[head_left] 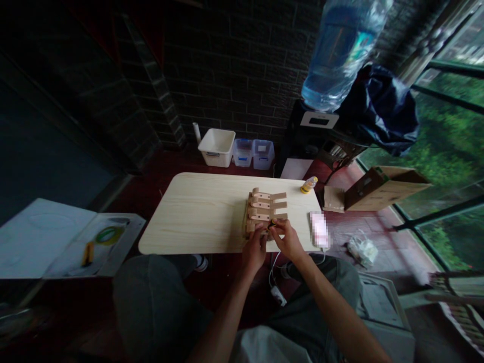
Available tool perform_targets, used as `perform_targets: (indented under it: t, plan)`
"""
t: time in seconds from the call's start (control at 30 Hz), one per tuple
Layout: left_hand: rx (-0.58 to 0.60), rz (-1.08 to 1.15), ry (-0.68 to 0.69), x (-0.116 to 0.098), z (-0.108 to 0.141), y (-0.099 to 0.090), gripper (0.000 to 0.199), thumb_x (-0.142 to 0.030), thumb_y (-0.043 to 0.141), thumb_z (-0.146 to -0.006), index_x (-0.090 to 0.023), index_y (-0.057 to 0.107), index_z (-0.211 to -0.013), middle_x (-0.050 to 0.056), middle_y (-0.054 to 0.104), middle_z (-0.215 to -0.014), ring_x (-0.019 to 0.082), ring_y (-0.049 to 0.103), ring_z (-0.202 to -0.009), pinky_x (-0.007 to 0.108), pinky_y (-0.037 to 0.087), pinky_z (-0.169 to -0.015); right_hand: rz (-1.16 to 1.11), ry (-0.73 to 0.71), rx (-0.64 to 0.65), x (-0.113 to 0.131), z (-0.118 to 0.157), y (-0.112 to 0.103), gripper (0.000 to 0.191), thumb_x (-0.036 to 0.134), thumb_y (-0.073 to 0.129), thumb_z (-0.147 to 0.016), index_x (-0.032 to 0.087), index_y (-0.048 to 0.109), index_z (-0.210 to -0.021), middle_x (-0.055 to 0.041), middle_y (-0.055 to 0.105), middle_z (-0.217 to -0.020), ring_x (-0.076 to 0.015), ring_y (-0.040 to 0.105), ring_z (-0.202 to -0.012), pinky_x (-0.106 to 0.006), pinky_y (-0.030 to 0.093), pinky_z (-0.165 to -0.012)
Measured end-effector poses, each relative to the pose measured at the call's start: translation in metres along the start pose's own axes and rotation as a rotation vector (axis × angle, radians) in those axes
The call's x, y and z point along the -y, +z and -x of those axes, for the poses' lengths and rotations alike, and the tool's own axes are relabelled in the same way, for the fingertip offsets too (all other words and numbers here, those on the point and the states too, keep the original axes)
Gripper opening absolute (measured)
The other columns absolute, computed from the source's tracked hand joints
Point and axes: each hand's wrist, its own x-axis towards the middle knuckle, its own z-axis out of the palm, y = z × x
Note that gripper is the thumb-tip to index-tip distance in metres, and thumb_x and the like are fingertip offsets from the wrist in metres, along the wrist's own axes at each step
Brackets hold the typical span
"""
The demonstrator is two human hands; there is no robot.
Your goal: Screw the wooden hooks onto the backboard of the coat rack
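Note:
On the right half of a pale wooden table [200, 212] sits a brown slatted object [262, 203] with rounded tabs at its left and flat strips sticking out at its right. My left hand [255, 247] is at the near edge of this object, fingers bent against it. Beside it, my right hand [288, 240] pinches a small black and yellow item [271, 224] over the nearest slat. The fingertips of both hands almost meet. What my left fingers hold, if anything, is too small to make out.
A small yellow bottle [309, 185] and a blurred pink item [319, 229] with a white cable lie at the table's right. Behind stand a white bin [217, 147], clear boxes [243, 153] and a water dispenser [298, 146]. An open white case [113, 242] is at the left.

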Motion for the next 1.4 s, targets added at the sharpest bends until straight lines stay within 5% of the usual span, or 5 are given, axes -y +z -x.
perform_targets:
  t: [0.13, 0.4, 0.73, 1.17, 1.4]
  plan:
    - [-0.008, 0.004, -0.012, 0.0, -0.001, 0.001, 0.039, -0.036, 0.042, -0.102, -0.029, 0.047, -0.139, 0.007, 0.055, -0.144, 0.022, 0.057, -0.129, 0.04, 0.053, -0.103, -0.026, -0.014, 0.062, 0.007, -0.003, -0.004, 0.026, 0.03, 0.058, -0.097, 0.024, 0.053, -0.122, -0.0128, 0.067, -0.123, -0.0237, 0.065, -0.118, -0.044, 0.056, -0.099]
    - [0.004, 0.015, -0.042, 0.001, 0.0, 0.002, 0.039, -0.035, 0.043, -0.101, -0.029, 0.047, -0.139, 0.008, 0.054, -0.145, 0.024, 0.054, -0.132, 0.043, 0.052, -0.105, -0.097, 0.072, 0.054, -0.005, -0.002, 0.0, 0.024, 0.033, 0.058, -0.097, 0.023, 0.053, -0.118, -0.0119, 0.069, -0.115, -0.0224, 0.073, -0.101, -0.037, 0.063, -0.081]
    - [0.007, 0.023, -0.021, -0.001, -0.002, 0.0, 0.039, -0.033, 0.043, -0.101, -0.028, 0.046, -0.14, 0.008, 0.054, -0.145, 0.023, 0.057, -0.129, 0.04, 0.054, -0.101, 0.034, -0.003, 0.091, 0.014, -0.004, -0.007, 0.025, 0.029, 0.058, -0.097, 0.025, 0.054, -0.121, -0.011, 0.068, -0.12, -0.0243, 0.068, -0.114, -0.043, 0.057, -0.096]
    - [0.005, 0.033, -0.023, 0.002, 0.0, 0.003, 0.038, -0.033, 0.044, -0.101, -0.029, 0.047, -0.139, 0.006, 0.052, -0.147, 0.022, 0.054, -0.132, 0.041, 0.05, -0.107, -0.06, 0.099, 0.071, 0.0, -0.007, -0.009, 0.028, 0.037, 0.061, -0.095, 0.023, 0.052, -0.118, -0.0115, 0.069, -0.114, -0.0223, 0.075, -0.093, -0.033, 0.065, -0.07]
    - [0.006, 0.026, -0.024, -0.002, -0.002, 0.0, 0.039, -0.034, 0.042, -0.101, -0.028, 0.046, -0.14, 0.007, 0.053, -0.146, 0.022, 0.054, -0.133, 0.04, 0.052, -0.106, -0.009, 0.051, 0.19, 0.014, -0.008, -0.015, 0.028, 0.03, 0.058, -0.097, 0.024, 0.049, -0.123, -0.0123, 0.069, -0.122, -0.0232, 0.073, -0.102, -0.037, 0.063, -0.081]
